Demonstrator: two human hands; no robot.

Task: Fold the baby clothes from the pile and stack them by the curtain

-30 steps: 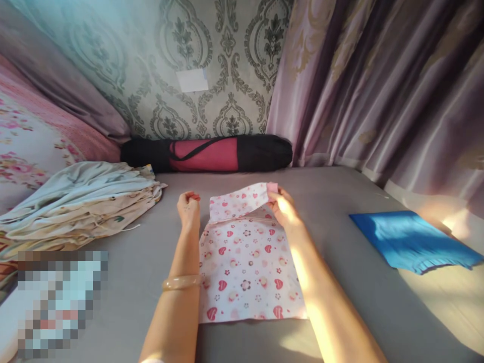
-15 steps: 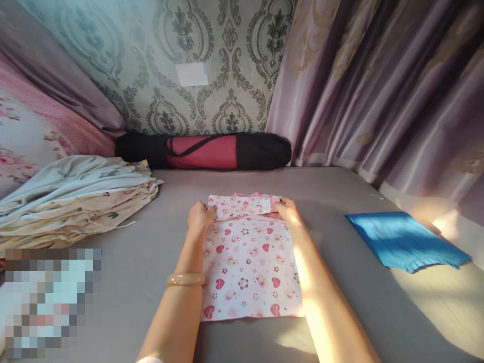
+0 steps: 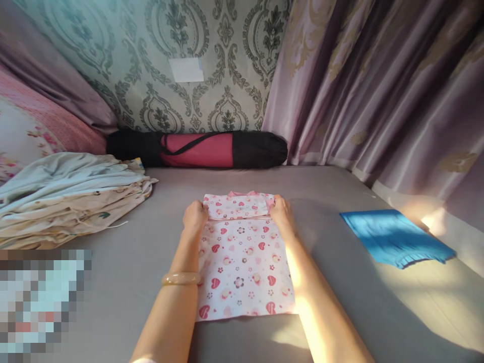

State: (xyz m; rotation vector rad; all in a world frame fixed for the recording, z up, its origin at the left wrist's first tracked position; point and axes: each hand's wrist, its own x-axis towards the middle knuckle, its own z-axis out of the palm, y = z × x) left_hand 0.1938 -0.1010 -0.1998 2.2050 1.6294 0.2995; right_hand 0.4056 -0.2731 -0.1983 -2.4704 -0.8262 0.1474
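The shirt, white with red hearts and little flowers, lies flat in the middle of the bed. One sleeve is folded straight across its top. A bit of pink collar peeks out behind the sleeve; the rest of the collar is covered. The left hand is at the shirt's top left corner, with its fingers clamped on the cloth there, though their tips are hard to see. The right hand is at the top right corner, and its fingers are clamped on the pink cuff, hiding part of it. The arms cover some of the shirt's sides. A pale bracelet is around the left arm.

Near the bed's right edge lies a folded blue cloth, partly in the sun. By the left edge is a messy pile of clothes, cut off at the side. Closer than the pile, a blurry patch of squares hides what is there. A long black and red bag lies along the far edge, by the wall. The bed's near edge is out of view.
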